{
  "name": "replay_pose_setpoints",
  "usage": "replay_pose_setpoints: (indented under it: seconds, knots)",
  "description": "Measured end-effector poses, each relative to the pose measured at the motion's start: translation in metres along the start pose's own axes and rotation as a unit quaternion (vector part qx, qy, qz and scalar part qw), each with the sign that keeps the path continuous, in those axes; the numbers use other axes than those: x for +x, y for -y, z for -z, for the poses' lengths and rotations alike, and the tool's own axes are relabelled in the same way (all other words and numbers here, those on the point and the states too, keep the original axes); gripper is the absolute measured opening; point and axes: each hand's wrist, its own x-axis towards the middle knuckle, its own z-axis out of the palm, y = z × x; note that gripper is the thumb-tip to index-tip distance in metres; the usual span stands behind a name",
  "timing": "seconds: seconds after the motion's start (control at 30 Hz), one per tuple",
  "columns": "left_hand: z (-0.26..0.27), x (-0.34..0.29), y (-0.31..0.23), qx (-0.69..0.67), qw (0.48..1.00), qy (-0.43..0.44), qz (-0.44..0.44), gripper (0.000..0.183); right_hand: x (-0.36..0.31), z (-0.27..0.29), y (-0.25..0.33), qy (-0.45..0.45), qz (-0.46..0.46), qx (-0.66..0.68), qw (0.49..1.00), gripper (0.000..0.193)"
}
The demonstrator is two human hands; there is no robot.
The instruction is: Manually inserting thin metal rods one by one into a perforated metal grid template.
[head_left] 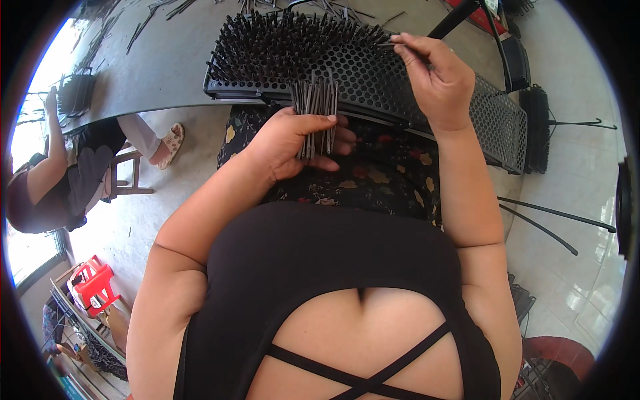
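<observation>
The bundle of thin dark rods sits upright in the left hand, grip clamped around the lower half, held just in front of the near edge of the black perforated tray and over the lap. The right hand has its fingertips pinched together on a single rod, tip aimed at the holes right where the filled patch of standing rods ends. Biggest risk I'd guess: that bundle is fanning out at the top, so if the left grip loosens even a bit, a few rods could slide out and drop onto the floral fabric or the floor (good luck fishing them out from there). Second one: the single rod is held near its far end, so it could wobble, miss its hole or knock the neighbours crooked. The tray also hangs past the grey tabletop toward the lap, so leaning on it could tip it. Another person sits well apart on the left, no trouble from there.
</observation>
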Motion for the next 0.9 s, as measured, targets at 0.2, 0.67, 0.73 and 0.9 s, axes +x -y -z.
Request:
replay_pose_setpoints:
  seconds: [0.2, 0.67, 0.73, 0.9]
  knots:
    - [-0.002, 0.003, 0.003, 0.028, 1.000, -0.005, -0.005, 0.032, 0.004, -0.002, -0.002, 0.018, -0.017, 0.045, 0.999, 0.012]
    - [-0.001, 0.004, 0.000, -0.131, 0.990, 0.007, 0.041, 0.030, 0.011, 0.009, -0.010, 0.018, -0.176, 0.198, 0.964, 0.010]
    - [0.008, 0.003, 0.001, -0.096, 0.995, 0.025, 0.022, 0.029, 0.014, 0.008, -0.012, 0.033, -0.174, 0.227, 0.958, 0.010]
    - [0.005, 0.004, 0.004, 0.010, 1.000, 0.000, -0.014, 0.027, 0.013, 0.003, -0.019, 0.110, -0.081, 0.097, 0.986, 0.016]
